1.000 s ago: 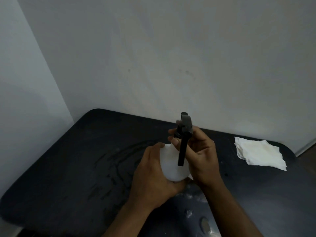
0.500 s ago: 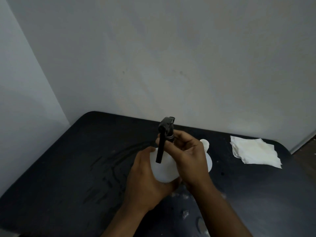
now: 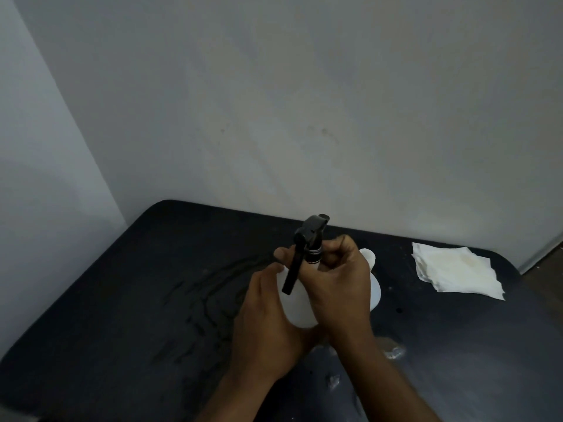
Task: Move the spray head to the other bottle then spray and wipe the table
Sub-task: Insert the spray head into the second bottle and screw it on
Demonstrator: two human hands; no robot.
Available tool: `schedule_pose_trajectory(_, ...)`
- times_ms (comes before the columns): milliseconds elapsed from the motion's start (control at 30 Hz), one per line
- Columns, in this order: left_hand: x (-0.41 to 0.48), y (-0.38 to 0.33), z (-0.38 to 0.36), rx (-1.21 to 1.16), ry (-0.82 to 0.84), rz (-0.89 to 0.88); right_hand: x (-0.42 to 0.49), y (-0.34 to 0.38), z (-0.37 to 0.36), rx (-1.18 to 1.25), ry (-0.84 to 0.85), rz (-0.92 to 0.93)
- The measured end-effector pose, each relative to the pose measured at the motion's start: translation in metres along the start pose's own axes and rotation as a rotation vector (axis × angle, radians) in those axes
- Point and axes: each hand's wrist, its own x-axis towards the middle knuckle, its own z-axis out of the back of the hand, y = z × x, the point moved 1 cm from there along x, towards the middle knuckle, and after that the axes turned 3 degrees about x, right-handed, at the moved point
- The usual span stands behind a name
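Observation:
A white round bottle (image 3: 300, 309) stands on the black table (image 3: 122, 300) in front of me. My left hand (image 3: 268, 324) wraps around its body from the left. A black spray head (image 3: 309, 239) sits on its neck, trigger hanging down toward me. My right hand (image 3: 338, 284) grips the collar of the spray head from the right. A second white bottle (image 3: 373, 281) without a head stands just behind my right hand, mostly hidden.
A folded white cloth (image 3: 457, 271) lies at the table's far right. Wet streaks (image 3: 210, 293) mark the table left of the bottles, and small droplets (image 3: 394, 351) lie near my right forearm. Grey walls close off the back and left.
The spray head has turned on the bottle neck, its trigger swinging from straight down to the left. The second bottle has come into view behind my right hand. My view has shifted slightly.

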Motion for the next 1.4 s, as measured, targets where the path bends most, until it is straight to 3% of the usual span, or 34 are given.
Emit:
schedule_pose_trajectory(133,0.002,0.005,0.002,-0.103,-0.005,0.085,-0.007,-0.005,-0.002,-0.061,0.093,0.066)
schedule_pose_trajectory(267,0.004,0.01,0.012,-0.069,0.032,0.029,-0.004,0.001,0.001,0.003,0.192,0.079)
schedule_pose_trajectory(533,0.0,0.001,0.001,-0.007,0.194,-0.11,0.012,0.003,0.014,-0.088,0.197,0.061)
schedule_pose_trajectory(900,0.002,0.009,0.02,-0.207,0.173,-0.096,0.012,0.012,0.017,0.174,0.442,-0.117)
schedule_pose_trajectory(1100,0.0,0.006,0.017,-0.204,0.246,-0.106,0.016,0.014,0.02,-0.01,0.246,-0.038)
schedule_pose_trajectory(1267,-0.003,0.0,0.019,-0.28,0.381,-0.215,0.013,0.032,0.013,-0.176,0.248,0.122)
schedule_pose_trajectory(1400,-0.008,-0.007,0.017,-0.337,0.368,-0.227,0.011,0.039,0.011,-0.195,0.136,0.22)
